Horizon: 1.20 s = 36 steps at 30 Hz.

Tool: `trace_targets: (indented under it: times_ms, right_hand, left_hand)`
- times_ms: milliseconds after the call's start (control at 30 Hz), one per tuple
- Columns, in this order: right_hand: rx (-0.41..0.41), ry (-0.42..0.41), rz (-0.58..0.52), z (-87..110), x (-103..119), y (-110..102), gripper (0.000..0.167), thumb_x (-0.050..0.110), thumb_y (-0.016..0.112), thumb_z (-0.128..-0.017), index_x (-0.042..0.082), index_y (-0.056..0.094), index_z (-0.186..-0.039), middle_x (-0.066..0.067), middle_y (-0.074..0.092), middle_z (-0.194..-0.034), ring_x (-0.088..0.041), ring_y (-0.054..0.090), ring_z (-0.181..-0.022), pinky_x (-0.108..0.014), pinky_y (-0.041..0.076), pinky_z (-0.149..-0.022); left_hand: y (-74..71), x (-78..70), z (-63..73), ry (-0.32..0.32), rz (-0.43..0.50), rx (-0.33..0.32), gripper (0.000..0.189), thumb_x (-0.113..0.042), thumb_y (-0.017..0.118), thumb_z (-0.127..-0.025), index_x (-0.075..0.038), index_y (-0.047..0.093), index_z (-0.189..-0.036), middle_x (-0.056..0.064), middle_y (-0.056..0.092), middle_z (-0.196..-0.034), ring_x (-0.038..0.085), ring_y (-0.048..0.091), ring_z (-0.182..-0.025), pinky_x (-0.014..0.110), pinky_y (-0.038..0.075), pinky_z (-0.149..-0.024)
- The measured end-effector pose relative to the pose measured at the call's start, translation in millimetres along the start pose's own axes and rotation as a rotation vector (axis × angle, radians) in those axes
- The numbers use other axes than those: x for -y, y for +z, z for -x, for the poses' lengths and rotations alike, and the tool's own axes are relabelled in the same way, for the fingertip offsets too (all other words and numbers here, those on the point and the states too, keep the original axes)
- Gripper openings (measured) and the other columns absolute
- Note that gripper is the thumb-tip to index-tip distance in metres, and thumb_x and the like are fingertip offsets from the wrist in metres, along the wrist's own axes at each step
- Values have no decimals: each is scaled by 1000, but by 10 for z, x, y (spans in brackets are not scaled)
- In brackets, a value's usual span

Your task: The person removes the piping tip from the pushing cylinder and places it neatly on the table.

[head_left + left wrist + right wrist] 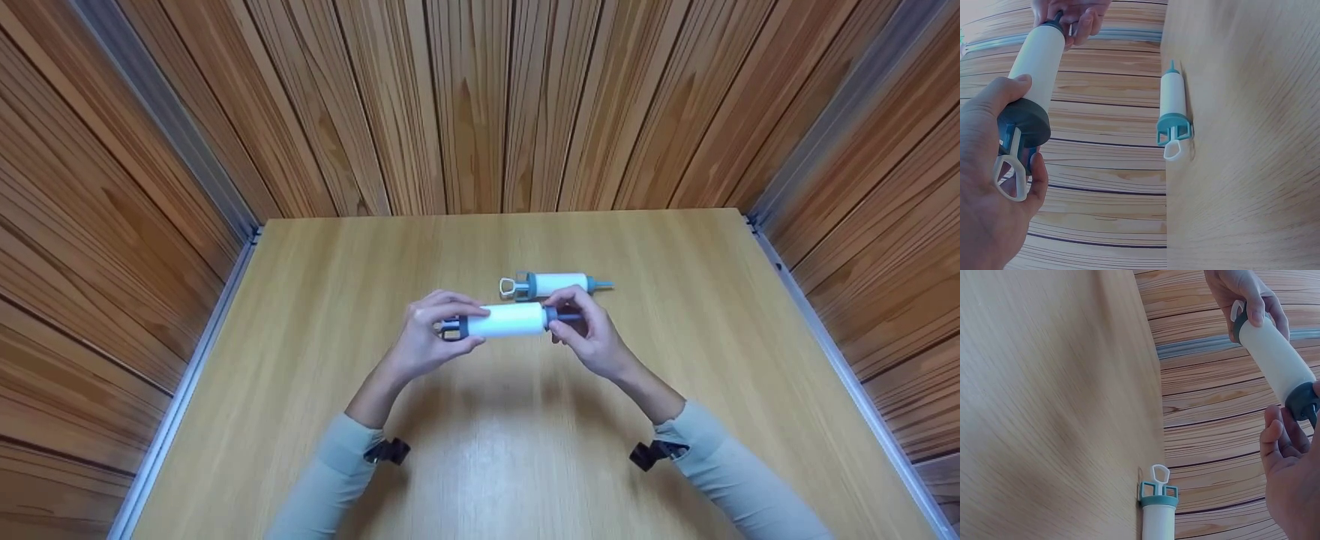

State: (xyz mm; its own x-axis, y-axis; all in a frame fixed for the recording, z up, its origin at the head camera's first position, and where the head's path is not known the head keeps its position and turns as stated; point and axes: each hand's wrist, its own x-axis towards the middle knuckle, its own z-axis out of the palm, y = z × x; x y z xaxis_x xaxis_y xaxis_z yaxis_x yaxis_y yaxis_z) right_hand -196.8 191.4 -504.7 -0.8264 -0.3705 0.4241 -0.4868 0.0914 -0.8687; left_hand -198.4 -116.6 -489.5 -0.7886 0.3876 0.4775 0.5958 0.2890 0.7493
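A plastic syringe (506, 320) with a white barrel and dark teal end caps is held level above the table between both hands. My left hand (427, 337) grips it around the capped end with the plunger; in the left wrist view its white loop handle (1012, 179) sticks out beside the palm. At the other end, my right hand (592, 334) pinches the end cap (1302, 399) beside the thin nozzle. Just beyond the hands, a second syringe (561, 283), white with teal ends, lies on its side, nozzle pointing right.
The wooden table (480, 465) extends under both arms to a plank wall (465, 112) at the back. Plank walls with metal rails (187, 375) border the left and right sides. A dark wrist camera (387, 451) sits on each sleeve.
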Motion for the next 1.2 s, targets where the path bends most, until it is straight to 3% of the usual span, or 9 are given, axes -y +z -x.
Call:
trace_targets:
  times_ms: [300, 467, 667, 833, 1200]
  right_hand:
    - [9, 4, -7, 15, 7, -6, 33, -9, 63, -103, -13, 53, -134, -2, 62, -128, -9, 69, -99, -23, 63, -81]
    - [15, -3, 3, 1, -6, -17, 33, -7, 60, -105, -11, 51, -136, -6, 62, -123, -8, 67, -90, -23, 61, -75]
    - [11, -9, 29, -10, 5, -29, 21, -6, 55, -110, -9, 56, -131, 1, 63, -111, -10, 65, -80, -24, 57, -70]
    - [9, 5, 20, -8, 20, -20, 19, -5, 54, -112, -11, 56, -130, 3, 63, -109, -7, 64, -80, -22, 56, -70]
    - [8, 17, 16, 4, 28, -22, 26, -8, 61, -107, -11, 55, -132, -4, 61, -123, -6, 67, -90, -22, 60, -77]
  left_hand:
    - [8, -1, 7, 21, -8, -9, 31, -10, 93, -91, -11, 87, -122, 12, 83, -128, 35, 74, -123, 39, 59, -106]
    - [4, -12, 4, 11, 0, -2, 32, -9, 93, -91, -11, 87, -122, 13, 83, -129, 36, 73, -126, 42, 59, -108]
    - [5, -6, -6, 12, -6, 2, 32, -10, 93, -92, -11, 87, -123, 13, 82, -130, 36, 73, -126, 42, 60, -108]
    - [13, 4, -5, 25, -11, -4, 31, -9, 94, -91, -10, 87, -122, 14, 83, -128, 36, 74, -123, 40, 61, -105]
    - [14, 2, -5, 18, -4, -4, 32, -10, 93, -92, -11, 87, -123, 13, 82, -129, 35, 73, -124, 40, 59, -107]
